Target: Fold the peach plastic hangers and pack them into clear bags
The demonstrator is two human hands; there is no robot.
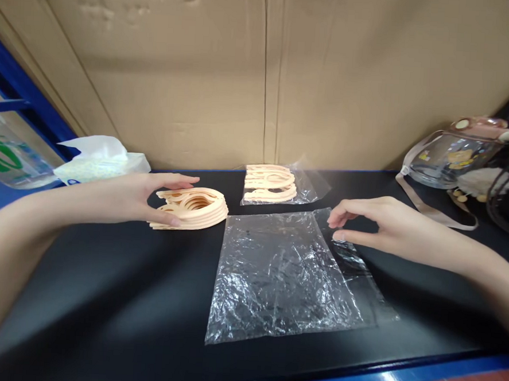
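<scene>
My left hand (150,198) grips the stack of rings (195,208); right hand (367,220) pinches the empty bag (284,273) lying between them. Risk: stack fans apart mid-lift, or the thin film slips my fingertips.

I'm seeing both forearms running off the frame's side edges. My left hand (150,198) is covering the near-left side of the peach ring stack (195,208). The clear bottle (450,153) by the desk's far right corner is getting clipped, label too blurry to read.
</scene>
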